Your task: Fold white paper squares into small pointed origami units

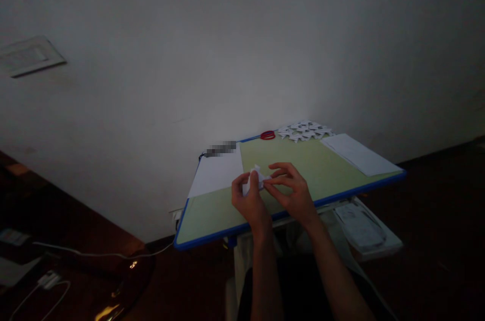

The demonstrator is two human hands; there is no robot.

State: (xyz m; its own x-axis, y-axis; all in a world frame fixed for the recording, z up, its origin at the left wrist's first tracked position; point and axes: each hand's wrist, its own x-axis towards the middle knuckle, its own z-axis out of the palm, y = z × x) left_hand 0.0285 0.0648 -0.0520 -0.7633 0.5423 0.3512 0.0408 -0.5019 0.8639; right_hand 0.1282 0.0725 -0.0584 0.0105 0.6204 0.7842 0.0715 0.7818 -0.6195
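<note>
A small piece of folded white paper (pixel 256 179) is held over a green table (pixel 322 169) with a blue edge. My left hand (pixel 248 200) pinches its left side, fingers curled round it. My right hand (pixel 291 191) pinches its right side with thumb and fingertips pressed on a fold. Both hands meet above the table's near middle.
A white sheet (pixel 217 172) lies at the table's left, another white sheet (pixel 358 154) at the right. Red-handled scissors (pixel 267 135) and a pile of several folded paper pieces (pixel 305 130) sit at the far edge by the wall. Cables (pixel 56 280) lie on the floor at left.
</note>
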